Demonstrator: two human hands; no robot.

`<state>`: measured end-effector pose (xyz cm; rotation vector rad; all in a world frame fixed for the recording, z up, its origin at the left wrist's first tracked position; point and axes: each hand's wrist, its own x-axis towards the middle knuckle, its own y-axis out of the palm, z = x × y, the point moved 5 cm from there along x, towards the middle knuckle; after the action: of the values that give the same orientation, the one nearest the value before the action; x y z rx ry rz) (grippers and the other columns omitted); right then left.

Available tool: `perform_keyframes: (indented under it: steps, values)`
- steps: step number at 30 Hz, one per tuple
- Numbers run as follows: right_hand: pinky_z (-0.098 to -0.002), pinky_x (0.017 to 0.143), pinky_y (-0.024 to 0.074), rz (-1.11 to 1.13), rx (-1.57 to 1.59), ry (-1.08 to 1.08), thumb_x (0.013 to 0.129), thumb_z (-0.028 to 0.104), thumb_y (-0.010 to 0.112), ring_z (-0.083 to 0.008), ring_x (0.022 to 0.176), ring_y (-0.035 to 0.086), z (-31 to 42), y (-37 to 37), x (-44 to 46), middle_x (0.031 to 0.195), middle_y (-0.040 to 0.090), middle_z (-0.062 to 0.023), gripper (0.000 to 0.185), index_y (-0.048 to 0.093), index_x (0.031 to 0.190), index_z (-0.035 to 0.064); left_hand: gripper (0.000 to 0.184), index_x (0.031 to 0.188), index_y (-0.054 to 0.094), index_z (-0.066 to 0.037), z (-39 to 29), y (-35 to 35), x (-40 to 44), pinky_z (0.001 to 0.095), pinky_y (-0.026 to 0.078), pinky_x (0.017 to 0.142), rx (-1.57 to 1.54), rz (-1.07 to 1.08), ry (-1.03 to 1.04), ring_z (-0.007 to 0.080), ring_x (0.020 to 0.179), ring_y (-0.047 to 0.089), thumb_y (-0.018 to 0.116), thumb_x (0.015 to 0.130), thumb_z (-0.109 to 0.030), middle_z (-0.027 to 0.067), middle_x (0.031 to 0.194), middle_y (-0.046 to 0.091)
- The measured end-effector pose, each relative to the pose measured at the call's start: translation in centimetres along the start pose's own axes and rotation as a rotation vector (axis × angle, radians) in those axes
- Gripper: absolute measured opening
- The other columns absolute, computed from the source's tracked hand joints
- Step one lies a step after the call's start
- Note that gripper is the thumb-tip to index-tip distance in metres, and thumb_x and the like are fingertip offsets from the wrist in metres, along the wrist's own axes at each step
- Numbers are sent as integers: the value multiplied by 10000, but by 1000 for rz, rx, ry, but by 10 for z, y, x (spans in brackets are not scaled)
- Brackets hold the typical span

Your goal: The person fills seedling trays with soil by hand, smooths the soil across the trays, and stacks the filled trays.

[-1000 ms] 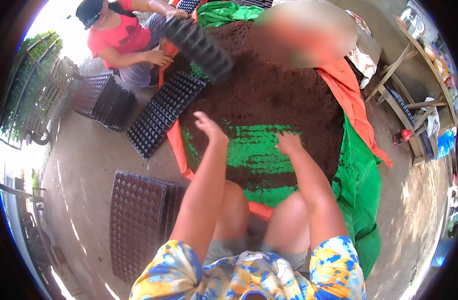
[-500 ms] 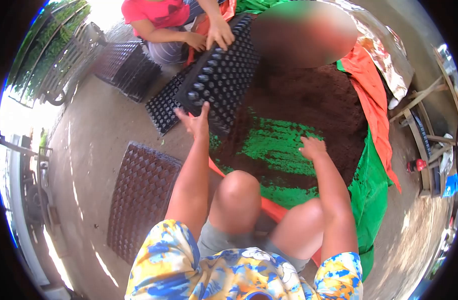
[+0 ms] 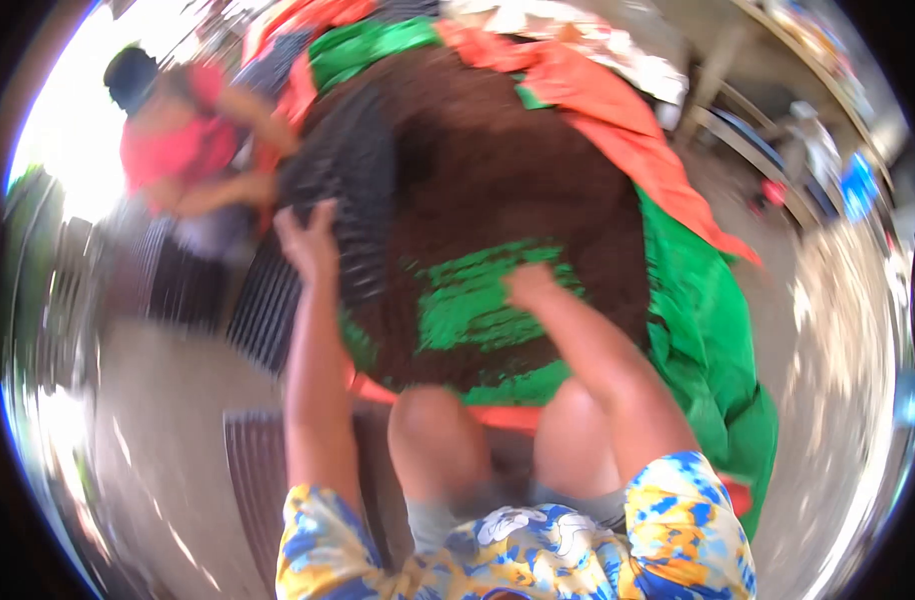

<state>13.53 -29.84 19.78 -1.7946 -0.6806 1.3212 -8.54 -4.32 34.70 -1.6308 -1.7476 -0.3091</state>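
My left hand point(image 3: 312, 242) is at the lower edge of a tilted black cell tray point(image 3: 353, 180), thumb and fingers spread. It appears to touch the tray, though blur hides the exact contact. My right hand point(image 3: 531, 287) is low over the scraped patch of green sheet point(image 3: 468, 300), beside dark brown soil point(image 3: 518, 190). Its fingers are smeared by motion, and I cannot make out anything in them. Across from my left hand, a person in a pink top point(image 3: 183, 150) has both hands near the tray's far side.
A dark tray point(image 3: 253, 480) lies on the floor at my left, and another black tray point(image 3: 263, 320) lies beside the soil. Stacked trays point(image 3: 183, 280) stand near the person. Orange sheet point(image 3: 628, 150) and green sheet point(image 3: 708, 370) border the soil; a wooden rack point(image 3: 748, 130) stands at right.
The view has swung right, shifting most things leftward. The tray now stands more upright and is blurred. My left hand stays by its lower edge; my right hand stays over the green patch.
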Motion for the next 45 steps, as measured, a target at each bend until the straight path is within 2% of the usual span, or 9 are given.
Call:
perform_keyframes:
  steps: [3, 5, 9, 16, 26, 31, 35, 41, 45]
  values:
    - [-454, 820, 430, -135, 42, 48, 758, 212, 535, -247, 956, 587, 0, -3, 4, 1003, 631, -95, 265, 641, 974, 101, 482, 1013, 538, 68, -66, 23, 64, 350, 402, 825, -452, 102, 7, 238, 857, 525, 726, 714, -260, 155, 962, 582]
    - [-540, 824, 399, -181, 107, 75, 759, 188, 528, -275, 964, 581, -3, -6, 4, 1004, 631, -97, 256, 650, 962, 91, 587, 1038, 539, 90, -94, 9, 81, 364, 413, 826, 75, -36, 52, 271, 867, 545, 731, 696, -347, 187, 975, 592]
    - [-521, 874, 391, -109, 316, 4, 751, 282, 566, -308, 1056, 524, -20, -27, -19, 1139, 556, -127, 421, 568, 1135, 110, 603, 1053, 526, 96, -167, -21, 64, 343, 413, 851, -48, 34, 98, 247, 902, 532, 729, 700, -348, 168, 1004, 571]
    - [-492, 917, 384, -1112, 1051, -263, 607, 368, 740, -419, 1187, 351, -17, -153, -162, 1363, 254, -209, 1013, 136, 1389, 148, 541, 1155, 460, 72, -311, -13, -28, 313, 423, 870, -571, 232, 17, 195, 937, 534, 711, 730, -149, 152, 1114, 531]
    - [-546, 947, 283, -1548, 943, 376, 627, 317, 732, -352, 1245, 285, -94, -55, -310, 1404, 178, -190, 978, 153, 1386, 103, 481, 1062, 480, -4, -446, 98, -172, 334, 496, 668, -1259, 557, -399, 194, 812, 556, 736, 664, -90, 100, 987, 551]
    - [-504, 948, 276, -1283, 476, 978, 607, 257, 712, -292, 1184, 359, -158, 21, -373, 1338, 329, -129, 903, 241, 1347, 46, 449, 1103, 445, -46, -472, 170, -285, 406, 482, 737, -1517, 856, -843, 218, 882, 545, 685, 744, -170, 93, 1040, 528]
    - [-539, 928, 289, -882, 365, 1200, 676, 140, 628, -262, 1068, 439, -198, 144, -370, 1252, 406, -78, 796, 230, 1365, 139, 793, 1259, 351, -19, -386, 225, -367, 357, 332, 951, -449, 1264, -170, 221, 1147, 399, 767, 643, -295, 151, 1238, 412]
    - [-585, 865, 329, -206, 400, 1134, 805, 105, 512, -248, 1090, 419, -201, 337, -362, 1219, 403, -41, 695, 172, 1372, 317, 603, 1243, 427, -32, -284, 199, -240, 317, 378, 897, -302, 1285, -222, 192, 1047, 490, 674, 754, -285, 130, 1136, 525]
    - [-554, 841, 371, -180, 396, 1184, 806, 95, 503, -252, 1092, 426, -192, 366, -369, 1226, 401, -46, 663, 207, 1357, 313, 542, 1221, 454, -31, -160, 153, -145, 290, 394, 858, -90, 1134, -253, 171, 991, 511, 646, 781, -282, 106, 1074, 558]
